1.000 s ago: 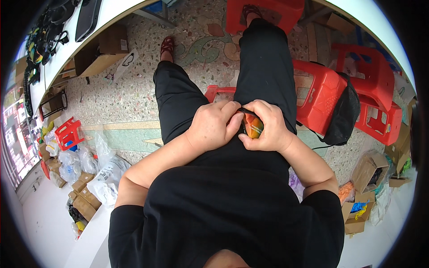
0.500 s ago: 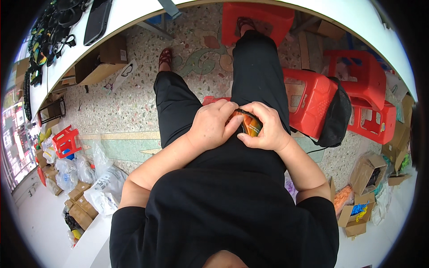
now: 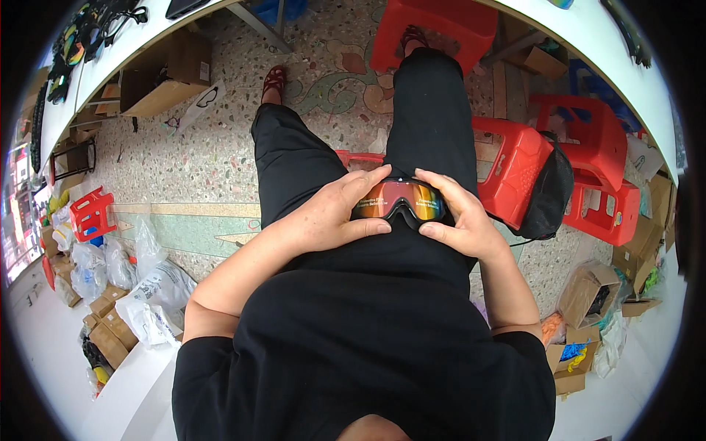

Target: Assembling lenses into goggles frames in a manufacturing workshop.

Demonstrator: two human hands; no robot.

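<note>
A pair of black-framed goggles (image 3: 401,202) with an orange-red mirrored lens faces up over my lap, its nose notch toward me. Pale print shows on both halves of the lens. My left hand (image 3: 346,209) grips the goggles' left end, thumb along the lower rim and fingers at the upper edge. At the other end my right hand (image 3: 463,217) holds the frame the same way, thumb below and fingers above. The back of the goggles and any strap are hidden.
Beyond my knees curves a white table (image 3: 95,62) with dark goggle parts piled at its left. Red stools (image 3: 507,165) stand to my right, one with a black mesh bag (image 3: 551,191) against it. Cartons and plastic bags (image 3: 158,301) lie at the left; open boxes (image 3: 577,353) sit at the right.
The goggles have turned from a tilted, mostly covered position to lens up, fully showing. My hands have moved apart to the two ends. The view has shifted slightly.
</note>
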